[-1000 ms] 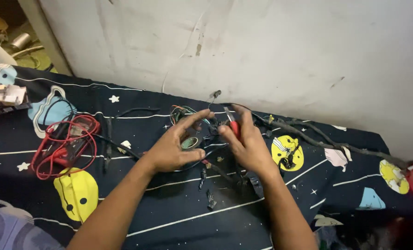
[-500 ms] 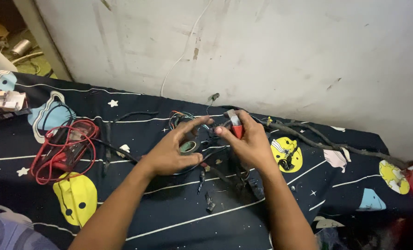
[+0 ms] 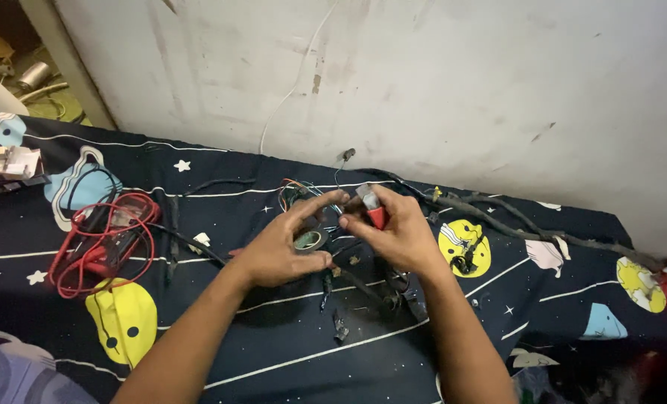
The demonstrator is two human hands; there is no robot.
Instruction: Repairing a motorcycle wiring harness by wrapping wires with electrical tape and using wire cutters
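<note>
Hands point(image 3: 341, 232) unmoved; wall point(image 3: 460, 90) close behind.

The head camera is looking down and forward, close above the dark patterned sheet point(image 3: 199, 352), facing the white wall point(image 3: 460, 90).

Red test leads point(image 3: 101, 247) on a dark cartoon-print sheet point(image 3: 273, 359), scuffed white wall point(image 3: 460, 82)

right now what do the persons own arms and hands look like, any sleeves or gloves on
Both forearms are bare as far as the picture shows: no sleeves reach into view. The left hand and the right hand wear no gloves. No watch, bracelet or ring shows on either wrist or on the fingers that can be seen. No markings stand out, though the light is dim.
</note>
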